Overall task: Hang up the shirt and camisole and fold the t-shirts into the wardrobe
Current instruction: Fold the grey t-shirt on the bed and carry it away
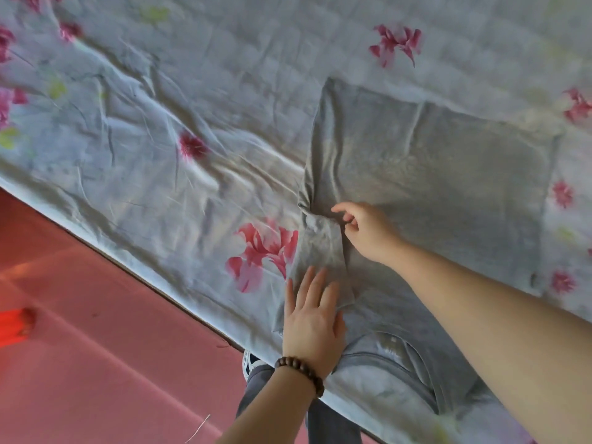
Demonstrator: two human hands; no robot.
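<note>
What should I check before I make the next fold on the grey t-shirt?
1. Grey t-shirt lies spread on the floral sheet: ok.
2. Left hand presses flat on the shirt beside the collar: ok.
3. Right hand has hold of the fabric: cannot tell; its fingers are curled at the cloth, but the picture is blurred.
4. Side edge smooth: not ok; a bunched pleat sits beside the right hand.
5. Far part of the shirt flat: ok, only light creases.
</note>
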